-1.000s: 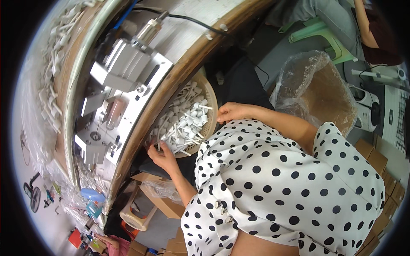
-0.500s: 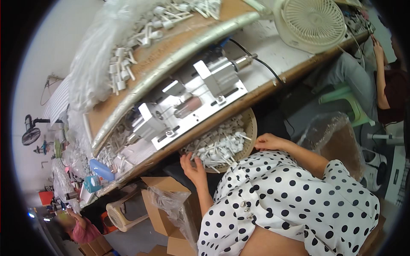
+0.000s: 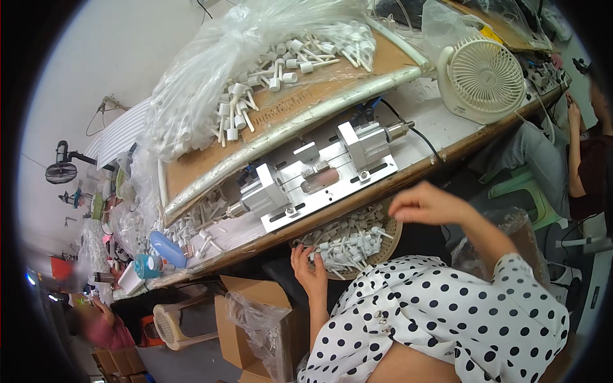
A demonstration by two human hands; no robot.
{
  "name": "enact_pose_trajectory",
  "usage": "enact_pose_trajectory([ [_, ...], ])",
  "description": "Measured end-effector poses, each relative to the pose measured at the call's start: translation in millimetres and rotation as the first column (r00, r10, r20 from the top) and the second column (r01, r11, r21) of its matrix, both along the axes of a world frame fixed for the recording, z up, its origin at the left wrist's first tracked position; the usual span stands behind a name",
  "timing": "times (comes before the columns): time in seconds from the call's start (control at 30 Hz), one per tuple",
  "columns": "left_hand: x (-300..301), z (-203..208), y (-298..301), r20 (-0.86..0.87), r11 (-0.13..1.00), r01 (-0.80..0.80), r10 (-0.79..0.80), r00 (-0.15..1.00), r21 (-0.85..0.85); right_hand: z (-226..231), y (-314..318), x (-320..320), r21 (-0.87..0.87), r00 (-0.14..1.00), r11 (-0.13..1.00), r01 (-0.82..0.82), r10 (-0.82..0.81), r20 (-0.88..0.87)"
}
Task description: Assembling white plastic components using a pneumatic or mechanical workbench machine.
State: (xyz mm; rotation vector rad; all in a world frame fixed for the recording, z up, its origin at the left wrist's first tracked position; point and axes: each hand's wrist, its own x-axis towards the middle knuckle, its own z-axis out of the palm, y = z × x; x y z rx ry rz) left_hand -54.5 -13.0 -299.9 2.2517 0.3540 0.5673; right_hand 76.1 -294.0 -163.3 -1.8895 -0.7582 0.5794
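Close in front of my body, a round woven basket (image 3: 394,246) holds a heap of small white plastic parts (image 3: 354,246), each a short cap with a thin stem. My left hand (image 3: 310,271) is at the basket's left rim, thumb and fingers apart and nothing seen in them. Raised over the right side of the basket is my right hand (image 3: 424,204), its fingers curled together and pointing down; whatever they may hold is hidden. Beyond the basket, on the bench, a metal clamping fixture (image 3: 332,185) has two aluminium blocks facing a pinkish clear piece (image 3: 320,181) in the middle.
Behind the fixture a raised brown board (image 3: 281,112) carries more white parts and plastic film (image 3: 191,96). A white fan (image 3: 482,80) stands at the right of the bench (image 3: 421,156). An open cardboard box (image 3: 255,287) is at lower left. Another person (image 3: 578,140) sits at the far right.
My right hand has lifted from the basket's right rim to above it, its fingers now curled. My left hand stays at the left rim. The whole view has shifted and turned slightly.
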Motion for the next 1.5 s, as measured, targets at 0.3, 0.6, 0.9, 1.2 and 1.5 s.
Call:
enact_pose_trajectory([
  [0.3, 24.9, 121.7, -0.8, 0.19, 0.987, 0.158, -0.156, 0.969, 0.005, 81.0, 98.7, 206.3, 0.111, 0.578, 0.939, 0.326, -0.291, 0.763],
  [0.6, 156.5, 203.0, 48.5, 0.334, 0.926, 0.081, -0.213, 0.918, 0.369, 70.9, 115.4, 234.0, -0.278, 0.555, 0.8, 0.532, -0.082, 0.828],
  [0.9, 283.4, 203.8, 89.2, 0.072, 0.901, -0.118, 0.096, 0.993, 0.418, 71.6, 56.8, 148.1, 0.135, 0.733, 0.974, 0.181, -0.225, 0.641],
  [1.2, 238.6, 217.2, 77.9, 0.344, 0.942, -0.145, 0.033, 0.938, 0.303, 51.1, 60.1, 81.2, 0.223, 0.716, 0.97, -0.097, -0.088, 0.692],
  [1.5, 119.3, 185.5, 8.7, 0.476, 0.623, 0.425, -0.094, 0.874, -0.657, 4.2, 105.4, 70.1, 0.04, 0.459, 0.964, -0.264, 0.088, 0.884],
])
